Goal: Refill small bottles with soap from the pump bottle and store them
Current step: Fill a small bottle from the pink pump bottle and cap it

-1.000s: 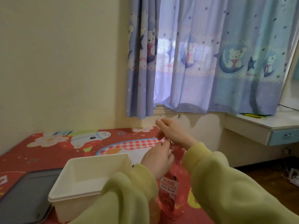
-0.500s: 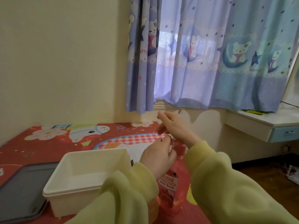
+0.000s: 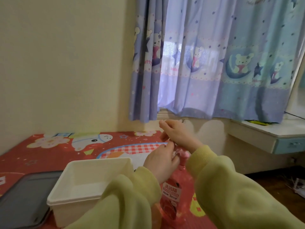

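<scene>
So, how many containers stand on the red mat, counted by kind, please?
White bin: 1
Grey tray: 1
Pink pump bottle: 1
Small bottles: cannot tell, since the left hand hides that spot
Total clearly seen: 3

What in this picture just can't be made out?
All in the head view:
- Whether the left hand holds anything: its own back hides the palm and fingertips.
- The pink translucent pump bottle: its top is covered by both hands, with the right hand over it; its left side is behind the yellow-green sleeve.
- The dark grey flat tray: cut off by the left and bottom edges.
</scene>
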